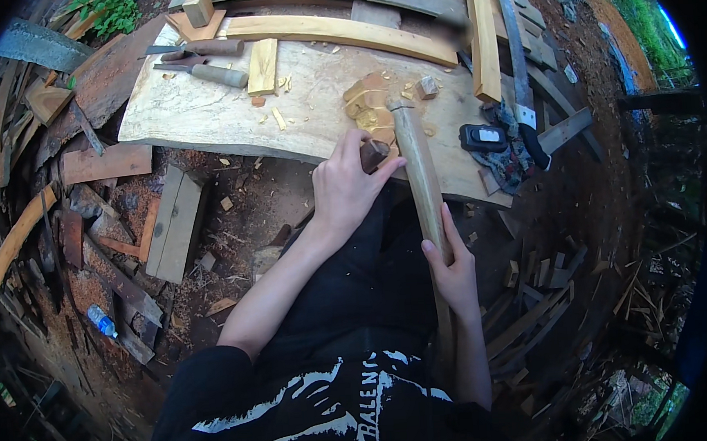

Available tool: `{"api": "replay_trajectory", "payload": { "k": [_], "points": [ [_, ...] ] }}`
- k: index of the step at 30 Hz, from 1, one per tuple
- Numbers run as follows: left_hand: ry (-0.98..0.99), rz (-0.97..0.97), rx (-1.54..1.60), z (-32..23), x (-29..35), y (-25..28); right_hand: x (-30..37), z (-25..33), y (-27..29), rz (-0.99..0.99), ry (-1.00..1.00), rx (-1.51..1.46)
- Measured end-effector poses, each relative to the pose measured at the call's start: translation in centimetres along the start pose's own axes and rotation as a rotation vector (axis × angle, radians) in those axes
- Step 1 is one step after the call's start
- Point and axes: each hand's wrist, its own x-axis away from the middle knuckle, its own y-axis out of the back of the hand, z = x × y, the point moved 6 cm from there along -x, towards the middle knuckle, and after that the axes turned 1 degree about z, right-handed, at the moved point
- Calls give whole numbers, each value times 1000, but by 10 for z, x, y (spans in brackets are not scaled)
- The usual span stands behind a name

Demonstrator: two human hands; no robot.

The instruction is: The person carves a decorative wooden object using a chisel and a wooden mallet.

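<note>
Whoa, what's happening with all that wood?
Somebody is handling wood at a big pale board. The left hand holds a dark brown, round-ended piece near the board's close edge. The right hand has a long wooden stick, whose far end reaches over the board. Two handled tools lie on the board's left side, and no hand is touching them. Little wood chips are scattered there too.

White capital lettering [371, 399] runs down the black shirt [301, 411].
</note>
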Motion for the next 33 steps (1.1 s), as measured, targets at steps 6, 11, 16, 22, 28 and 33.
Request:
{"api": "replay_trajectory", "payload": {
  "k": [6, 11, 16, 22, 28, 33],
  "points": [
    [110, 18, 83, -8, -7, -1, -25, 12, 8, 58, 64, 104],
    [121, 105, 123, -6, -15, 5, -57, 16, 16, 84, 89, 203],
    [126, 223, 241, 16, -28, 23, -78, 26, 16, 40, 209, 280],
    [-76, 388, -29, 36, -99, 43, -71, 29, 15, -7, 173, 169],
    [-277, 624, 32, 31, -116, 18, -53, 19, 14, -30, 93, 118],
    [-128, 531, -129, 27, -99, 27, -40, 14, 16, -76, 73, 118]
  ]
}}
